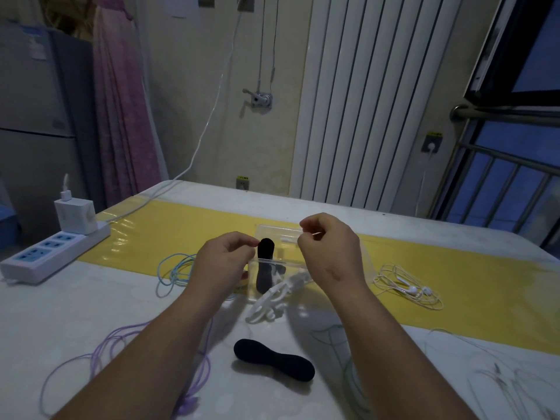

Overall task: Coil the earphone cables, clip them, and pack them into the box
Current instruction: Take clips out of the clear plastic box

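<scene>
My left hand [224, 263] pinches the top of a black foam clip [264, 269], which stands upright in front of the clear plastic box [368, 262]. My right hand [330, 247] is raised over the box and pinches a thin white earphone cable [313, 234]. A blurred white coil [271, 300] of that cable hangs below, between my hands. Another black clip [272, 360] lies flat on the table near me. Loose earphones lie around: a white set [407, 287] on the right, a blue cable [174, 272] on the left, a purple cable [104, 354] at the near left.
A white power strip [51, 251] with a charger [75, 218] plugged in sits at the table's left edge. A pale green cable [344, 347] and a thin clear cable [500, 386] lie at the near right. A yellow mat [181, 225] crosses the table.
</scene>
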Action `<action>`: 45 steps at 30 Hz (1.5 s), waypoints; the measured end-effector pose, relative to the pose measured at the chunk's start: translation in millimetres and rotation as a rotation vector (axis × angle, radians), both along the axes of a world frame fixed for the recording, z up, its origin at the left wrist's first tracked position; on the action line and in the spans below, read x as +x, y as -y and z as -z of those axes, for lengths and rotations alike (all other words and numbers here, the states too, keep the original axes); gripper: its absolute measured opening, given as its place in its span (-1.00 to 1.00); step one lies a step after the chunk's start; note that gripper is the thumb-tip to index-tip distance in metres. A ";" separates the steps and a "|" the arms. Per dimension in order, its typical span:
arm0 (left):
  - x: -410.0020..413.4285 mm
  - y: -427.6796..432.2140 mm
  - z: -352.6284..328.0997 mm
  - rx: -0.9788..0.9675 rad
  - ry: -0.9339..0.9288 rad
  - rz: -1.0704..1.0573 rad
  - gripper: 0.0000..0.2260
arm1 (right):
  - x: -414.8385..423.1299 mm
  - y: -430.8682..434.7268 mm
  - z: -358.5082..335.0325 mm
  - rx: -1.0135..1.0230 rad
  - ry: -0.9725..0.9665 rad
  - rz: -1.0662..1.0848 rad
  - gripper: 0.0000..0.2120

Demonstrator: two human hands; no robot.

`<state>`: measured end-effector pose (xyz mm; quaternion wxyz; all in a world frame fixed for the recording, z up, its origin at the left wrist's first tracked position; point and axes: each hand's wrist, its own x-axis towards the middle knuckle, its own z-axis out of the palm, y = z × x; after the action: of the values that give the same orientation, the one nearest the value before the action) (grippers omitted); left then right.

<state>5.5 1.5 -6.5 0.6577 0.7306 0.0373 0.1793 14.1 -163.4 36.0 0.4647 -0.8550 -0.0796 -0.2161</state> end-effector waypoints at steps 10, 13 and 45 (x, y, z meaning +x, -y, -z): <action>-4.5 0.5 0.7 0.001 0.060 0.041 -0.91 | -13.4 8.8 8.1 -0.443 0.173 -0.193 -0.61; -4.9 1.2 -0.9 -0.018 0.056 0.049 -0.93 | -14.0 4.0 9.4 -0.798 0.136 -0.235 -0.51; -5.9 2.8 -3.3 -0.046 -0.035 0.069 -0.76 | -43.0 3.0 7.8 -1.024 -0.341 -0.599 0.08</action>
<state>-0.4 -1.4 -3.2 0.6792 0.7194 0.0278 0.1429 -28.9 -166.5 28.2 0.0420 -0.9326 -0.3344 0.1291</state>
